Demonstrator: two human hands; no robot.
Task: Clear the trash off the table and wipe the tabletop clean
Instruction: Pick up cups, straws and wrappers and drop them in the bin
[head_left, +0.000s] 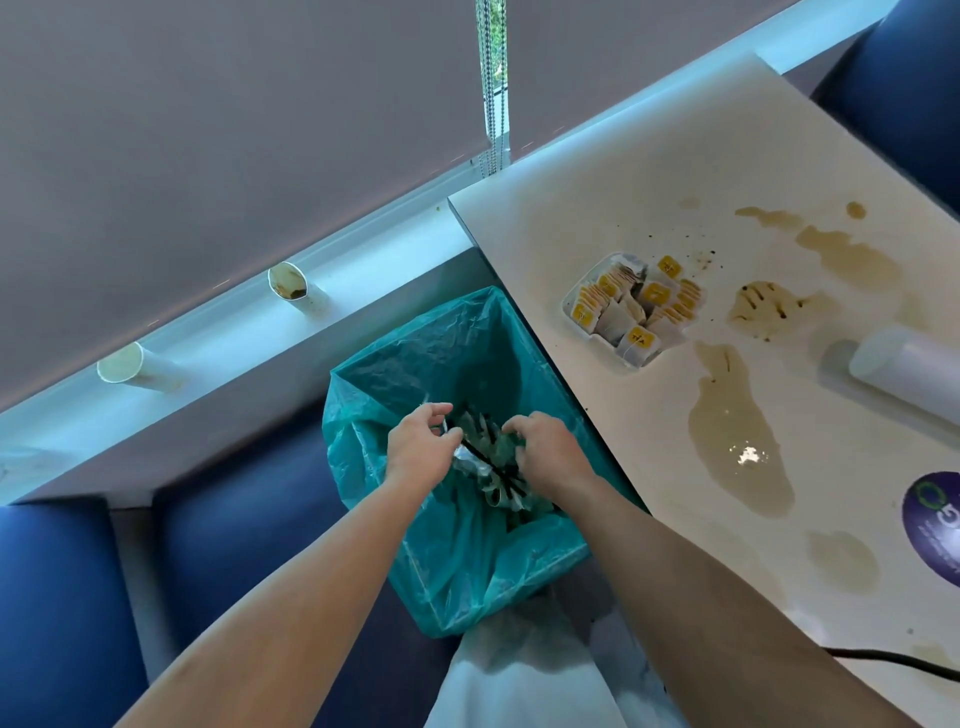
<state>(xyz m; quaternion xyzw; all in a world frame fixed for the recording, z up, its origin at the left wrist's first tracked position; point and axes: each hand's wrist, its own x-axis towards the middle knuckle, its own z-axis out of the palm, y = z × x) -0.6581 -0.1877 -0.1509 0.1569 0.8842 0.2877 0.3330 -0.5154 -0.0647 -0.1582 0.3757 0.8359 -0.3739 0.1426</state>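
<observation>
trash (493, 460), a crumpled wad of clear plastic and thin black sticks, is being held over the open mouth of a bin (363, 395) that is lined in teal plastic. the wad is being grasped from both sides: the left hand (421, 447) is being curled round its left edge, and the right hand (550, 452) is being clenched on its right edge, with the fingers bent downward. both forearms are being stretched out from the lower edge of the view. the bin is standing just beside the near left edge of the table (649, 171), between it and a blue seat (62, 597).

on the tabletop, brown spills (737, 431) are lying in several pools and streaks across the middle and right, with dark specks scattered near them. a white tray of tea bags (631, 306) with yellow tags is sitting to the left of the spills, apart from the largest pool. a white cylinder (909, 371) is lying on its side at the right edge, a round purple sticker (935, 519) is showing below it, and a black cable (893, 660) is running along the lower right corner.

on the window ledge to the left, two paper cups are lying tipped over: a stained one (293, 286) nearer the table and a paler one (127, 366) further left. a bead chain (493, 88) is hanging down beside the blind.
</observation>
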